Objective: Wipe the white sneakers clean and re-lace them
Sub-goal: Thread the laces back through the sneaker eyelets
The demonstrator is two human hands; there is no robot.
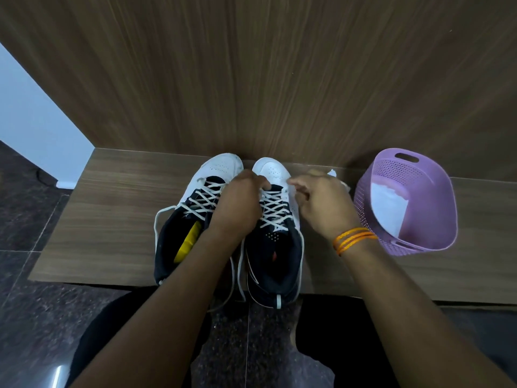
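Two white sneakers with dark navy linings stand side by side on a low wooden ledge (106, 208), toes against the wall. The left sneaker (221, 168) is laced, its loose ends trailing toward me, and a yellow insert shows inside it. The right sneaker (272, 170) is laced too. My left hand (237, 203) lies over the right sneaker's laces with its fingers curled at the lowest eyelets near the toe. My right hand (321, 203) is at that shoe's right side, fingers curled and pinching something white at the eyelet row; a white cloth (333, 172) peeks out behind it.
A lilac perforated plastic basket (430, 189) with something white inside stands on the ledge to the right of the shoes. A wood-panel wall rises directly behind. Dark speckled floor and my knees are below the ledge's front edge. An orange thread band circles my right wrist.
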